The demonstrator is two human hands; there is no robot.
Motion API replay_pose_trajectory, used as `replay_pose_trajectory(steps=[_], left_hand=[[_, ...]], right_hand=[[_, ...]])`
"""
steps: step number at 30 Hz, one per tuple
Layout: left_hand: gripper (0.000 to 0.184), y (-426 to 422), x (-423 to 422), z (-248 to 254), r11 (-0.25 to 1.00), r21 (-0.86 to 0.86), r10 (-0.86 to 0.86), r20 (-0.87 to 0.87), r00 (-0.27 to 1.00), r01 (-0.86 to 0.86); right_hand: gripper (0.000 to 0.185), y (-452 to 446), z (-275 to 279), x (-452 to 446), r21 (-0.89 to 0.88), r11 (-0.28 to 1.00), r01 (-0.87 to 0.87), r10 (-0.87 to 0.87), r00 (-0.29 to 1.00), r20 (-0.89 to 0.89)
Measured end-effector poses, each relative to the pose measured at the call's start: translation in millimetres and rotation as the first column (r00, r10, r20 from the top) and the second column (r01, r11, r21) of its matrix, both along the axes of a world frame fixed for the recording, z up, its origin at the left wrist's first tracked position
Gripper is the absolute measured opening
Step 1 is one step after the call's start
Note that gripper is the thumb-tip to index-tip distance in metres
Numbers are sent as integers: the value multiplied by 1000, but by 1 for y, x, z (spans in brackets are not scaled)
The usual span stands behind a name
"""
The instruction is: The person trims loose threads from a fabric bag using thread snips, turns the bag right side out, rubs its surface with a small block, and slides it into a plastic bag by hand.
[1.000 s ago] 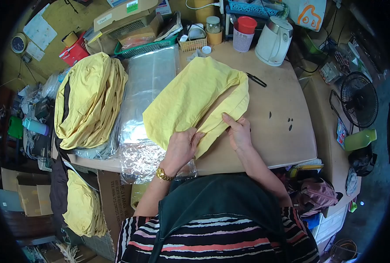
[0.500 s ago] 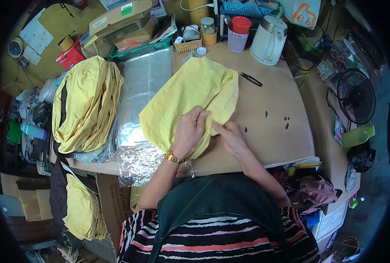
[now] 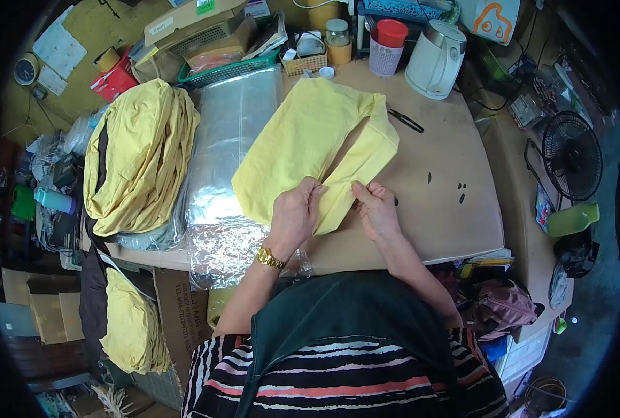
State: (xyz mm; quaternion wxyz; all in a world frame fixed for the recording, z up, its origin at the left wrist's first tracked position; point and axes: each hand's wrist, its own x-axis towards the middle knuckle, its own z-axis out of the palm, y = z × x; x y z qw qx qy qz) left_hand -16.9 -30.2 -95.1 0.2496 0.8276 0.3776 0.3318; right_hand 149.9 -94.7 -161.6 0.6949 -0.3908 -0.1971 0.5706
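Note:
A yellow fabric piece (image 3: 296,139) lies on the brown table in front of me, with a long slit-like gap along its right side. My left hand (image 3: 296,212), a gold watch on its wrist, is closed on the cloth near its lower edge. Just to the right, my right hand (image 3: 376,209) pinches the folded strip at the gap's right side. Thread snips (image 3: 406,120) rest on the table beyond the fabric. At the left, clear plastic sheets (image 3: 233,125) lie partly under the cloth.
A pile of yellow fabric (image 3: 139,157) stands at the table's left, with more yellow cloth (image 3: 132,320) below. A white kettle (image 3: 432,63), a lilac cup (image 3: 385,59) and a green basket (image 3: 233,72) line the back. A black fan (image 3: 571,153) stands at the right.
The fabric's right strip has been spread away from the main part, showing a gap. My right hand has turned and risen slightly. The whole view has shifted a little.

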Motion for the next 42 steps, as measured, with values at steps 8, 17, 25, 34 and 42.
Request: replay_pose_trajectory(steps=[8, 17, 25, 34, 42], left_hand=[[11, 8, 11, 2, 995, 94, 29, -120, 992, -18], [53, 70, -13, -26, 816, 411, -176, -492, 853, 406], [42, -26, 22, 41, 716, -457, -698, -470, 540, 528], [75, 116, 27, -37, 879, -459, 158, 19, 987, -132], [106, 76, -43, -13, 615, -630, -317, 353, 880, 474]], right_hand=[[22, -11, -6, -24, -60, 962, -266, 272, 951, 147], [34, -61, 9, 85, -68, 947, -313, 318, 945, 83], [27, -26, 42, 187, 267, 846, 462, -344, 88, 935], [76, -48, 6, 58, -139, 965, 224, 232, -472, 851], [84, -66, 37, 111, -271, 934, -231, 217, -233, 948]])
